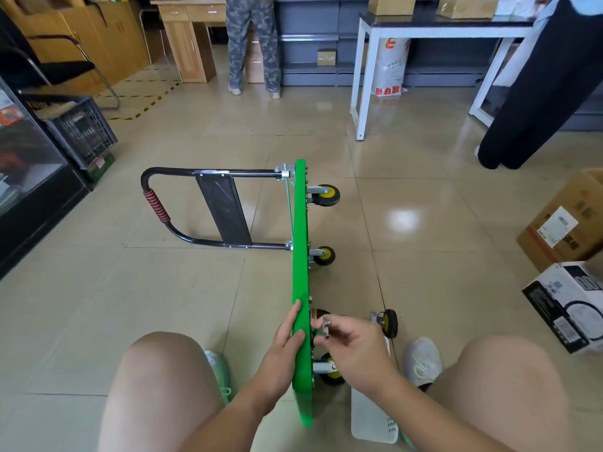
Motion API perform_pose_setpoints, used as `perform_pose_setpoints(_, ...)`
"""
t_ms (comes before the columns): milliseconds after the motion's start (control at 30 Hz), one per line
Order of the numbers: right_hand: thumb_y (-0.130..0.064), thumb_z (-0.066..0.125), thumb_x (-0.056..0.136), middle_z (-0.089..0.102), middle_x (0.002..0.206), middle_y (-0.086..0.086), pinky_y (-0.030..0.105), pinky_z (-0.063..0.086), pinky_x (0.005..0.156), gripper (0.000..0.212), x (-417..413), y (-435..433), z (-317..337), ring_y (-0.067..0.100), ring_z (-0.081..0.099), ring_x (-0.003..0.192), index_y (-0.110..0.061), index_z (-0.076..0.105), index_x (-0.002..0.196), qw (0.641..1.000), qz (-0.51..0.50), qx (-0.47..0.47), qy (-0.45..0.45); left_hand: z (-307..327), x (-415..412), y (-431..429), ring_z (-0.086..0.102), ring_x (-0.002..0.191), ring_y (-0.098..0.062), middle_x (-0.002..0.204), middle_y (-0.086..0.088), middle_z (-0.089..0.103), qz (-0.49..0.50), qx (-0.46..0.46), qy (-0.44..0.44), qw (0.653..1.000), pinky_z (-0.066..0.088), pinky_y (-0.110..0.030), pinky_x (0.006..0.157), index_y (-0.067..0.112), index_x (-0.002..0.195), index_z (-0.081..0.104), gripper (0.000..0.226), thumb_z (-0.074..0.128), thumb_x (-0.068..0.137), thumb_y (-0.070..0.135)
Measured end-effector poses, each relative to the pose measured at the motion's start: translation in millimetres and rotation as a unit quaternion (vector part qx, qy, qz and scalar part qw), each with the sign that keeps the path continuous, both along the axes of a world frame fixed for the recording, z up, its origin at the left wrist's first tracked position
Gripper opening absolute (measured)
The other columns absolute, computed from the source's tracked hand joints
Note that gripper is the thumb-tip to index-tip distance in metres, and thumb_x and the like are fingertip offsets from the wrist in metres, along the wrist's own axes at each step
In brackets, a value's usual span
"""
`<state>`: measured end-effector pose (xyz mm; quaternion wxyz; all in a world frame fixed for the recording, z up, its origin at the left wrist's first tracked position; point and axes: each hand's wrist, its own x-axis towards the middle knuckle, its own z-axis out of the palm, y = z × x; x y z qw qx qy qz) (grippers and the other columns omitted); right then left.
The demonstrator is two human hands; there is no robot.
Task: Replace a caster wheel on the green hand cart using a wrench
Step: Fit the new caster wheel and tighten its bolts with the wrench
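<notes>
The green hand cart (301, 243) stands on its long edge on the tiled floor, its black handle (156, 203) folded out flat to the left. Two yellow-hubbed casters (328, 194) (324, 256) stick out from its underside at the far end, and a third (331, 370) at the near end is partly hidden by my right wrist. My left hand (285, 337) grips the deck's edge. My right hand (350, 340) pinches a small metal part (326, 326) against the underside. A loose caster (388, 322) lies on the floor to the right. No wrench shows.
A white plastic basket (372, 415) lies by my right foot. Cardboard boxes (567, 223) (567, 305) sit at the right, a black crate (81, 128) and a cabinet at the left. A white table (434, 31) and two standing people (253, 44) (541, 79) are farther off.
</notes>
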<state>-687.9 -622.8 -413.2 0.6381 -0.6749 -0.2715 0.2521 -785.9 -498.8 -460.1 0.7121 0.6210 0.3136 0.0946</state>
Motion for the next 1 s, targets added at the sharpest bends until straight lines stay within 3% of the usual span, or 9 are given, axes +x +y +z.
perform_pose_setpoints(200,0.010,0.070,0.084,0.078,0.095,-0.011,0.022,0.058,0.085,0.047,-1,5,-13,0.004,0.073,0.091,-0.035,0.079,0.091,0.999,0.001,0.002,-0.042,-3,0,1,0.045,0.146,-0.010,0.161,0.016,0.044,-0.002,-0.003,-0.008,1.000,0.032,-0.044,0.126,0.073,0.142,0.039,0.054,0.044,0.113,0.028)
perform_pose_setpoints(333,-0.014,0.073,0.084,0.078,0.093,-0.014,0.022,0.056,0.088,0.028,21,21,0,0.005,0.072,0.092,-0.041,0.077,0.088,0.995,0.025,-0.050,-0.082,-1,0,1,0.042,0.147,-0.005,0.162,0.020,0.040,-0.004,0.001,-0.001,1.000,0.030,-0.041,0.127,0.072,0.142,0.039,0.055,0.043,0.113,0.026)
perform_pose_setpoints(433,-0.033,0.067,0.082,0.076,0.090,-0.016,0.022,0.056,0.084,0.010,37,39,7,0.004,0.071,0.088,-0.035,0.075,0.086,0.985,0.061,-0.106,-0.118,1,0,1,0.042,0.147,-0.006,0.162,0.018,0.039,-0.010,0.000,0.005,1.000,0.030,-0.041,0.127,0.068,0.145,0.037,0.054,0.042,0.113,0.025)
perform_pose_setpoints(500,-0.025,0.069,0.084,0.076,0.085,-0.010,0.033,0.059,0.085,0.006,51,52,6,0.010,0.072,0.085,-0.027,0.073,0.081,0.987,0.029,-0.126,-0.092,2,0,1,0.044,0.147,-0.013,0.162,0.014,0.041,-0.008,-0.012,0.003,1.000,0.031,-0.044,0.126,0.068,0.145,0.037,0.054,0.042,0.113,0.025)
perform_pose_setpoints(567,-0.013,0.072,0.088,0.077,0.081,-0.006,0.039,0.061,0.083,0.021,65,63,2,0.013,0.075,0.082,-0.030,0.071,0.075,0.987,-0.017,-0.153,-0.033,2,0,1,0.044,0.147,-0.014,0.161,0.014,0.041,-0.010,-0.016,0.007,1.000,0.032,-0.044,0.126,0.071,0.144,0.037,0.054,0.042,0.113,0.027)
perform_pose_setpoints(633,-0.010,0.073,0.089,0.078,0.083,-0.003,0.035,0.063,0.079,0.025,76,70,-2,0.011,0.076,0.080,-0.032,0.070,0.079,0.984,-0.032,-0.172,0.024,2,-1,1,0.044,0.147,-0.013,0.161,0.017,0.040,-0.012,-0.014,0.009,1.000,0.032,-0.044,0.126,0.075,0.141,0.037,0.054,0.042,0.113,0.030)
perform_pose_setpoints(733,-0.007,0.075,0.089,0.078,0.086,0.001,0.028,0.063,0.069,0.015,85,76,-5,0.014,0.077,0.078,-0.022,0.074,0.086,0.979,-0.021,-0.169,0.109,0,-1,4,0.043,0.146,-0.009,0.160,0.022,0.040,-0.016,-0.012,0.007,1.000,0.031,-0.043,0.126,0.077,0.140,0.037,0.054,0.042,0.113,0.030)
perform_pose_setpoints(900,-0.003,0.072,0.090,0.077,0.092,0.006,0.023,0.060,0.065,0.012,90,66,11,0.015,0.077,0.078,-0.009,0.074,0.100,0.983,-0.054,-0.101,0.141,-2,-1,5,0.043,0.146,-0.007,0.160,0.025,0.039,-0.026,-0.004,0.004,1.000,0.031,-0.043,0.126,0.076,0.142,0.033,0.053,0.042,0.113,0.033)
perform_pose_setpoints(1000,-0.005,0.075,0.089,0.079,0.091,-0.004,0.022,0.061,0.073,0.015,87,47,27,0.009,0.076,0.084,-0.015,0.076,0.100,0.991,-0.061,-0.089,0.075,-1,-2,5,0.040,0.149,-0.009,0.162,0.024,0.037,-0.023,-0.008,0.002,1.000,0.029,-0.044,0.127,0.076,0.142,0.034,0.053,0.042,0.113,0.032)
